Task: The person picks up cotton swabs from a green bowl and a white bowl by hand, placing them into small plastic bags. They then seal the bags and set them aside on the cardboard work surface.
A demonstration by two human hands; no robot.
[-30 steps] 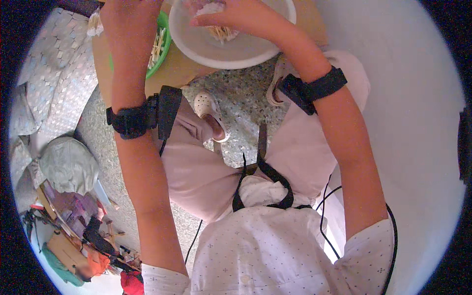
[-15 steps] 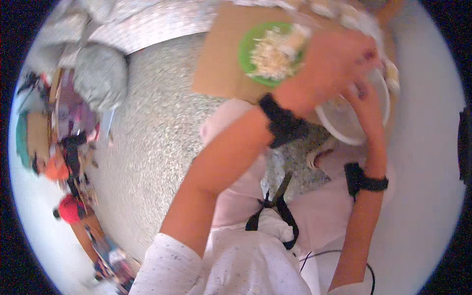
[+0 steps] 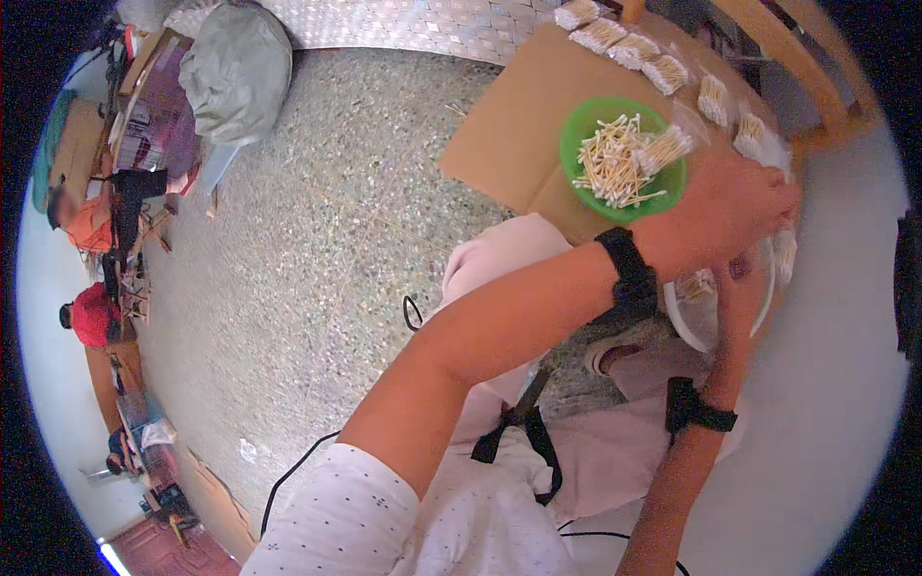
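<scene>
My left hand (image 3: 722, 204) reaches across to the right, its fingers curled closed near the far right of the cardboard; whatever they hold is hidden. Close below it is my right hand (image 3: 741, 267), over a white bowl (image 3: 684, 322), its fingers mostly covered and blurred. Some cotton swabs (image 3: 695, 284) show inside that bowl. Beside my left hand stands a green bowl (image 3: 583, 123) heaped with loose cotton swabs (image 3: 611, 165). A clear bag of cotton swabs (image 3: 665, 150) leans on the heap at the bowl's right side.
Several filled swab bags (image 3: 634, 50) line the far and right edges of the cardboard (image 3: 509, 134). A wooden frame (image 3: 816, 86) stands at the far right, by a pale wall (image 3: 826, 384). Other people (image 3: 91, 312) sit far left, beyond the speckled floor (image 3: 317, 221).
The view has shifted, so the green bowl and cardboard appear farther right and lower. Both my hands stay close together by the white bowl; the left now looks more closed.
</scene>
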